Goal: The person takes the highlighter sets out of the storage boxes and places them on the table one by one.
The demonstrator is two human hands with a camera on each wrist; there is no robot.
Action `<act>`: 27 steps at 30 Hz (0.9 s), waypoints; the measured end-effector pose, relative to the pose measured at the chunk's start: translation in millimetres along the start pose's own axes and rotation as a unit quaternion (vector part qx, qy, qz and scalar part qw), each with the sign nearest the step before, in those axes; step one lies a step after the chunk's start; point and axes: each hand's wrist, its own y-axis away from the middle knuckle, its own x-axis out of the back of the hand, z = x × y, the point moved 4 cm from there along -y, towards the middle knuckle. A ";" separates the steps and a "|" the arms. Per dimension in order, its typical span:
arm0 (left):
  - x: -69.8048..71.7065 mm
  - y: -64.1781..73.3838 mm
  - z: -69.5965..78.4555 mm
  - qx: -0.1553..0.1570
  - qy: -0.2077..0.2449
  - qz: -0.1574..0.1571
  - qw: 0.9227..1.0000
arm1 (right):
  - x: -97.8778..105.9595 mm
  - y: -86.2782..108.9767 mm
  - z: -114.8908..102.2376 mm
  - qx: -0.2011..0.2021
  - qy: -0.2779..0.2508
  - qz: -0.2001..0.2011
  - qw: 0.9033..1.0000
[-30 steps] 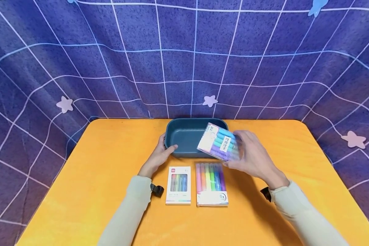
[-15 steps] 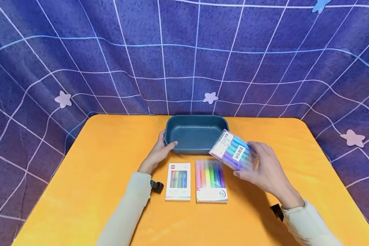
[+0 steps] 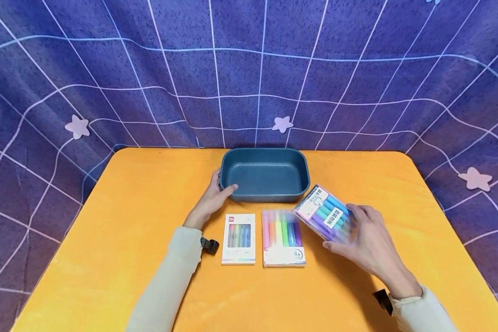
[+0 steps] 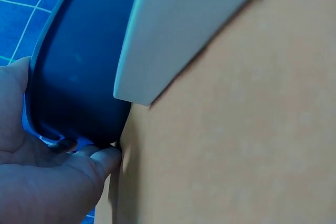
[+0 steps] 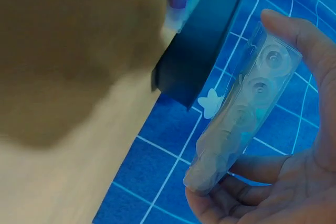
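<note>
My left hand grips the left end of a dark teal rectangular bin, thumb over its front rim and fingers round the outside. In the left wrist view the fingers curl at the bin's wall. My right hand holds a clear pack of markers, blue, teal and purple, tilted in the air right of the bin. Thumb and fingers span the pack's two edges; in the right wrist view the end of the marker pack faces the camera, showing a row of round marker ends.
A white box of pens lies in front of the bin. Beside it is a clear pack of rainbow-coloured markers, its top right corner near the held pack. The orange table ends at a blue grid-patterned curtain.
My right hand has drawn the marker pack rightward and toward me, away from over the bin. The left hand keeps its hold on the bin. The head view has tilted slightly.
</note>
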 end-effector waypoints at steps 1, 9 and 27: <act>-0.3 -0.2 0.7 0.000 0.001 0.000 1.000 | 0.4 2.4 1.8 -0.006 0.001 0.001 1.000; -1.1 -3.2 3.4 -0.006 0.005 -0.004 1.000 | 0.5 16.3 17.4 -0.035 0.027 0.000 0.999; -1.8 1.2 8.6 0.006 0.001 -0.005 1.000 | -25.5 13.4 27.0 -0.197 0.119 -0.168 0.959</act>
